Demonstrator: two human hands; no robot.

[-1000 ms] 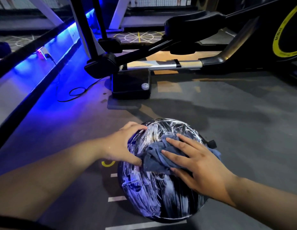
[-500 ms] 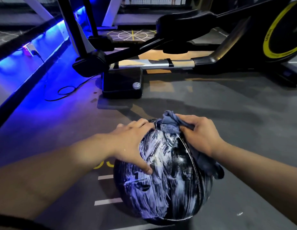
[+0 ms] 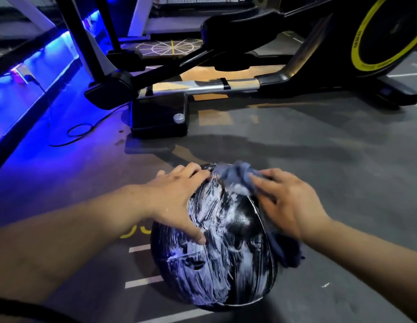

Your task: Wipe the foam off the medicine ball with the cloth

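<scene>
A grey gym floor point(image 3: 319, 183) is filling the view, with blue strip lighting point(image 3: 39, 64) glowing along the wall at 10 o'clock. One elliptical trainer point(image 3: 226, 85) is standing across the far side from 11 to 2 o'clock, and one black cable point(image 3: 79, 131) is looping on the floor at 9 o'clock. Three white dashes point(image 3: 144, 282) are showing beside the ball.

One black medicine ball point(image 3: 226, 264) is sitting on the floor at 6 o'clock, near the person. In this wide view it is looking slightly oval, its long axis running from 12 to 6 o'clock, and a thin seam is curving down its right half from 1 to 5 o'clock. White foam point(image 3: 214, 210) is streaking most of its upper face.

Two bare hands are resting on it. The left hand point(image 3: 177, 197) is lying wide open on the ball's 10 o'clock shoulder, fingers over the top and thumb pointing down. The right hand point(image 3: 284, 199), blurred, is pressing one blue-grey cloth point(image 3: 235, 176) against the ball at 1 o'clock with fingers spread fairly flat. The cloth is stretching from the ball's top under the palm, its tail hanging at 4 o'clock.
</scene>
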